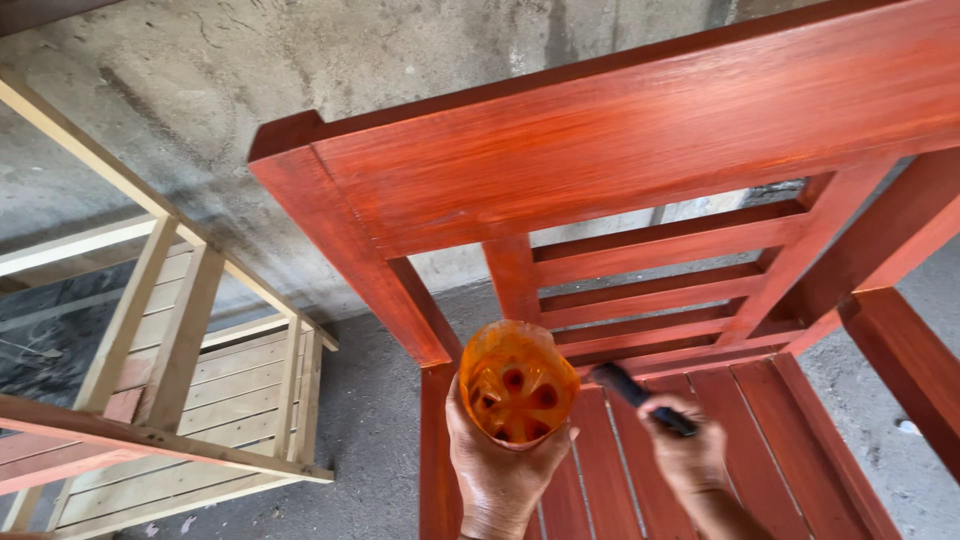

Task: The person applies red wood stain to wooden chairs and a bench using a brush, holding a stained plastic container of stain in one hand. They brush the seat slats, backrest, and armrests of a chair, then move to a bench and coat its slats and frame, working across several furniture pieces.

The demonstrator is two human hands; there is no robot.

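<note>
Your left hand (497, 468) cups a cut-off plastic bottle base (517, 382), stained orange, just in front of the red-stained wooden chair (640, 150). Your right hand (688, 456) is closed around a dark brush handle (640, 397) over the chair's seat slats. An unpainted wooden frame (170, 370) stands to the left on the concrete floor (370, 420)

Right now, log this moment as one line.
left hand: holds orange cup | right hand: grips dark brush handle | red-stained chair
</note>
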